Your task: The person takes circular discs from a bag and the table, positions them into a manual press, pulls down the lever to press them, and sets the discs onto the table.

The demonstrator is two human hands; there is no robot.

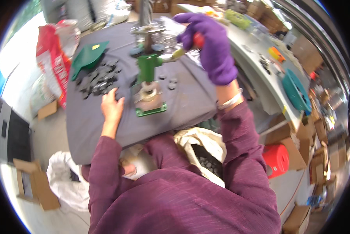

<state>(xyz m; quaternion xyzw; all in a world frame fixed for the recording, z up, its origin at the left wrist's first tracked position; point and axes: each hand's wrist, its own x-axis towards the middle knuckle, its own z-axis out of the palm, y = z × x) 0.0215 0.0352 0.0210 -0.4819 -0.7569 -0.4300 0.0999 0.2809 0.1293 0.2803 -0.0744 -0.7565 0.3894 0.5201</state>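
A green hand press (pixel 147 70) stands on the grey cloth-covered table, with a spring-wrapped column above and a pale ring-shaped part (pixel 148 93) at its base. My right hand (pixel 216 46), in a purple glove, is closed round the red knob (pixel 198 40) of the press lever. Bare, my left hand (pixel 111 106) lies left of the press with thumb and fingers apart, at the near edge of a heap of small dark round pieces (pixel 101 78). I make out nothing between its slightly blurred fingers. Several such pieces (pixel 172 83) lie right of the press.
A green dustpan (pixel 90 56) rests behind the heap. Clear plastic bags (pixel 175 33) lie behind the press. Below the table's front edge, a white sack (pixel 200 138) holds more dark pieces. At right are a long white table (pixel 257 66), a teal basket (pixel 295 91) and a red bucket (pixel 276 160).
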